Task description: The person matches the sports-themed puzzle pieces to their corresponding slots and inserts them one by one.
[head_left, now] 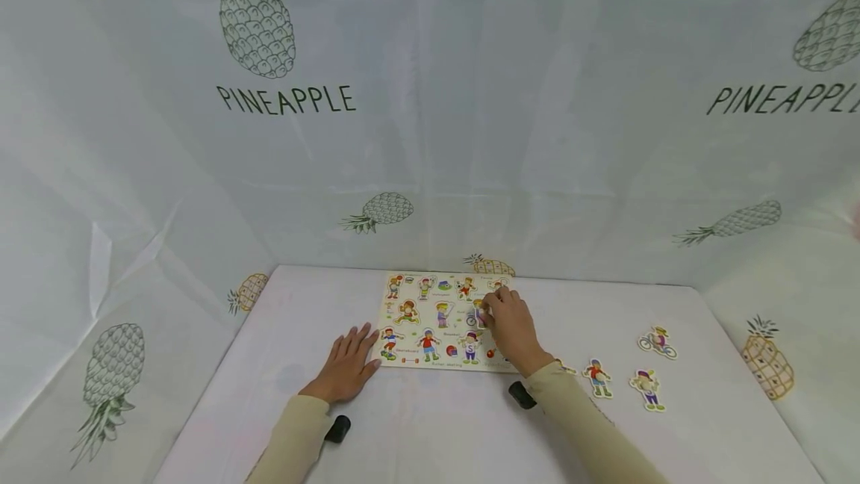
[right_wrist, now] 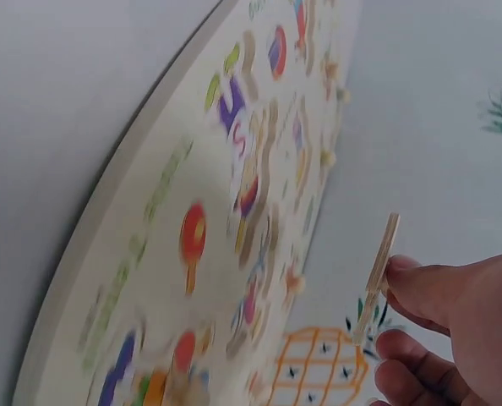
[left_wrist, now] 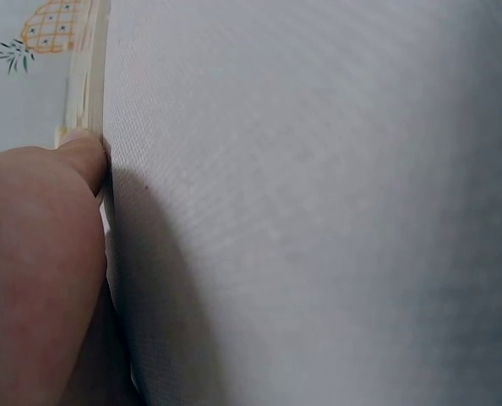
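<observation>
Board [head_left: 428,314] on table [head_left: 430,439]; right hand [head_left: 513,327] pinches a thin piece [right_wrist: 382,258] over it; left hand [head_left: 346,366], fingers outstretched, touches its left edge; loose pieces [head_left: 596,379] lie rightward.

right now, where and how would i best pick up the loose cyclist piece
Probably pinch the cyclist piece by its outer edges across the middle, coming from above with the right hand, once free. It lies flat and apart from the purple-capped piece, so its rim looks free on all sides; whether it has a knob is too small to tell.
</observation>
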{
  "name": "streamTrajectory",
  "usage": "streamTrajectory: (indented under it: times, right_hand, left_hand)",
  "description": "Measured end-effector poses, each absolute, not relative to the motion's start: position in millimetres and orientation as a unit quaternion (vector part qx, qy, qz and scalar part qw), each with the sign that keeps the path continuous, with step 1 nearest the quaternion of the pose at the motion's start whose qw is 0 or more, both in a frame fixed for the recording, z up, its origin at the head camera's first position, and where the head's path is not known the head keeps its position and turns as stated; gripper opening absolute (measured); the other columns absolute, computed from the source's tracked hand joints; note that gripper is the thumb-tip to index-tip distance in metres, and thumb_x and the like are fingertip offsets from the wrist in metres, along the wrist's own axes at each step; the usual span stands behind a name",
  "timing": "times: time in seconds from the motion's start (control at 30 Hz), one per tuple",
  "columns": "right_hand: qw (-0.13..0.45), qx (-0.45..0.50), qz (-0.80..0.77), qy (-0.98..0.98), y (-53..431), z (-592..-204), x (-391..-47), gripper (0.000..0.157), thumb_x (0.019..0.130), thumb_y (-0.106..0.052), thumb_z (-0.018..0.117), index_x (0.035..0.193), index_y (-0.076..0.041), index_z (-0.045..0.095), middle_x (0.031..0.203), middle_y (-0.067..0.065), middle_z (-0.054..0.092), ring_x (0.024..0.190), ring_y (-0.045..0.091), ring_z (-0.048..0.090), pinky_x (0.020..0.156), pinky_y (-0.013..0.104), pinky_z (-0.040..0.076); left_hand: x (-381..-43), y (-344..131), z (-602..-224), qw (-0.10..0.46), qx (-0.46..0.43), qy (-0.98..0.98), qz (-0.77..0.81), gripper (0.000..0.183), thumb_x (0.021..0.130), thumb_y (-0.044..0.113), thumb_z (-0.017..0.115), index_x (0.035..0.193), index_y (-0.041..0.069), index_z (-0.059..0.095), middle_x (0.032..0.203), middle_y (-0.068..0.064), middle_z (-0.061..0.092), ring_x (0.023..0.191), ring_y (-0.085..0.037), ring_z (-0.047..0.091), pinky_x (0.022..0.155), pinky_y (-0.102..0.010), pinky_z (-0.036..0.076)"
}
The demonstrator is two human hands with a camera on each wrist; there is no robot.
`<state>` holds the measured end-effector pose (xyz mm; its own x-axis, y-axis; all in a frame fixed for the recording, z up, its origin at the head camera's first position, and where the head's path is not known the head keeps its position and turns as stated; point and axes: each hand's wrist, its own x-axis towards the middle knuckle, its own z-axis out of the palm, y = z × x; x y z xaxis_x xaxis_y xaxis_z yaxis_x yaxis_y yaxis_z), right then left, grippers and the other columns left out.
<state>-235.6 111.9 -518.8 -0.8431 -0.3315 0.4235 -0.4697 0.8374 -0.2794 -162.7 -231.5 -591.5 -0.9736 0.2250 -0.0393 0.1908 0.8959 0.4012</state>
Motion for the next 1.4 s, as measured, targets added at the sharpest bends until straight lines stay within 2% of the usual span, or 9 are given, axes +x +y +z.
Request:
streamTrajectory:
  times: [0.23, 0.53, 0.93, 1.13, 1.4]
  right_hand:
    - [0.179, 0.242, 0.187, -0.935, 79.4, -526.1, -240.9, 0.015, 0.091, -0.009, 0.084, 0.093, -0.008, 0.07, 0.093, 0.006, 0.056, 0.083, 0.023, 0.051, 0.072, 0.039, 0.049]
    - [0.146, 0.238, 0.193, -0.941, 52.6, -531.8, -248.0, 0.013, 0.093, -0.011, 0.082, 0.094, -0.008, 0.07, 0.097, 0.007, 0.059, 0.087, 0.023, 0.054, 0.076, 0.041, 0.052]
    - [0.114, 0.213, 0.162, -0.957, 41.4, -544.6, -258.3, 0.011, 0.097, -0.013, 0.079, 0.096, -0.007, 0.07, 0.097, 0.008, 0.056, 0.09, 0.024, 0.051, 0.079, 0.043, 0.05]
    - [0.109, 0.21, 0.15, -0.96, 38.6, -547.6, -262.0, 0.01, 0.098, -0.013, 0.078, 0.096, -0.008, 0.07, 0.099, 0.009, 0.058, 0.094, 0.026, 0.057, 0.084, 0.045, 0.054]
    - [0.123, 0.218, 0.155, -0.956, 36.0, -546.9, -263.4, 0.008, 0.095, -0.008, 0.08, 0.091, -0.01, 0.073, 0.094, 0.006, 0.058, 0.088, 0.024, 0.056, 0.079, 0.042, 0.054]
  left_hand:
    - [-161.5, -230.4, -589.9, 0.041, 0.105, 0.972, 0.205, 0.064, 0.109, 0.032, 0.057, 0.162, 0.003, 0.038, 0.173, -0.021, 0.025, 0.159, -0.049, 0.018, 0.127, -0.067, 0.013]
    - [-160.9, -230.3, -588.8, 0.038, 0.103, 0.973, 0.202, 0.064, 0.109, 0.032, 0.058, 0.161, 0.003, 0.038, 0.173, -0.021, 0.027, 0.159, -0.048, 0.02, 0.127, -0.067, 0.014]
    - [-160.7, -229.9, -589.1, 0.039, 0.1, 0.973, 0.203, 0.064, 0.108, 0.032, 0.058, 0.162, 0.003, 0.038, 0.173, -0.02, 0.026, 0.159, -0.048, 0.019, 0.127, -0.067, 0.015]
    - [-160.6, -229.0, -589.1, 0.034, 0.103, 0.973, 0.203, 0.064, 0.109, 0.033, 0.058, 0.161, 0.003, 0.039, 0.172, -0.021, 0.027, 0.159, -0.048, 0.02, 0.127, -0.067, 0.015]
    - [-159.9, -228.6, -588.6, 0.038, 0.098, 0.976, 0.192, 0.064, 0.108, 0.032, 0.059, 0.162, 0.003, 0.039, 0.173, -0.02, 0.027, 0.159, -0.047, 0.02, 0.127, -0.066, 0.015]
